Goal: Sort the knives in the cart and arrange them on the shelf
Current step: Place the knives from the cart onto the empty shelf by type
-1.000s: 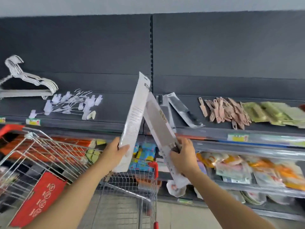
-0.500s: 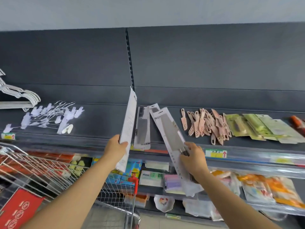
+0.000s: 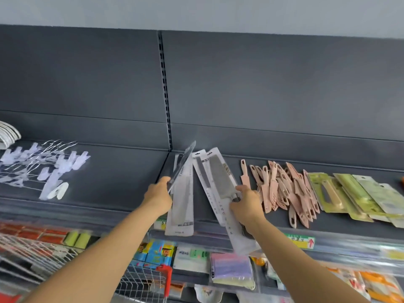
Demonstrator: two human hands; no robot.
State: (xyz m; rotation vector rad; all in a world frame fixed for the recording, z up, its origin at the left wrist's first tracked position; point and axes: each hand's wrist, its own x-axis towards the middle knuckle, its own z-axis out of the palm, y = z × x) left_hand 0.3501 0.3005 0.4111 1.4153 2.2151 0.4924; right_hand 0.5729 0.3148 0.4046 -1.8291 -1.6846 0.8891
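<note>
Head view: your left hand [image 3: 158, 197] grips a packaged knife [image 3: 183, 164], tilted on edge above the shelf [image 3: 113, 182]. Your right hand [image 3: 247, 207] grasps a carded cleaver [image 3: 219, 182] angled across the shelf's front edge. Pink knives [image 3: 284, 191] lie at its 3 o'clock, and the cart [image 3: 140, 283] is at 7 o'clock.

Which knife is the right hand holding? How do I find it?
Look along the dark grey shelf to the slotted metal strip up its back wall. Just right of it, the right hand grips a long white card pack holding a wide silver cleaver. Its blade is broader than the slim knife pack beside it; small pink plastic knives lie further right.
</note>
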